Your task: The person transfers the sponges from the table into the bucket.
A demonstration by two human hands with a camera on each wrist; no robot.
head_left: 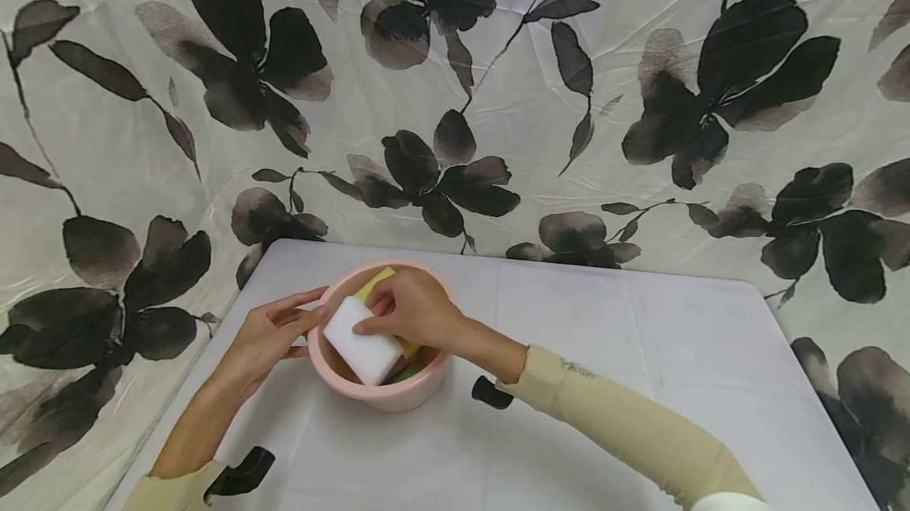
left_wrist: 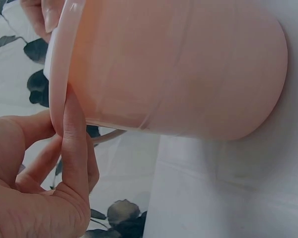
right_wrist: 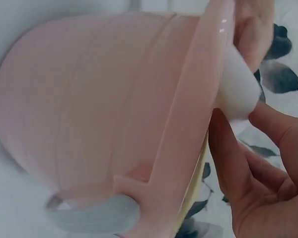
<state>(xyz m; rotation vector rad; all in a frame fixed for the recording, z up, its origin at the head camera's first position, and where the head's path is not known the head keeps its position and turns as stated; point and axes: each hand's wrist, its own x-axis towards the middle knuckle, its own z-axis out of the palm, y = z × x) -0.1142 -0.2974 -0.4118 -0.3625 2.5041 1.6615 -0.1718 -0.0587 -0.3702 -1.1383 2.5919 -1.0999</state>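
Observation:
A pink plastic bucket [head_left: 398, 399] stands upright on the table. My left hand [head_left: 266, 337] pinches its rim on the left side; the left wrist view shows the thumb and fingers of that hand [left_wrist: 44, 183] on either side of the rim. Over the bucket's mouth, my right hand [head_left: 419, 309] pinches a white block-shaped sponge [head_left: 361, 345] between thumb and fingers. From the right wrist, the white sponge [right_wrist: 236, 89] sticks out past the rim. Something flat and yellow [head_left: 374, 282] lies in the bucket behind it, partly hidden. A green item [head_left: 408, 371] shows low inside.
The table [head_left: 604, 385] has a white cover, and a flower-patterned cloth [head_left: 569, 124] hangs behind it. A grey handle [right_wrist: 97, 215] is attached to the bucket's side. Dark camera mounts [head_left: 242, 473] sit at both wrists.

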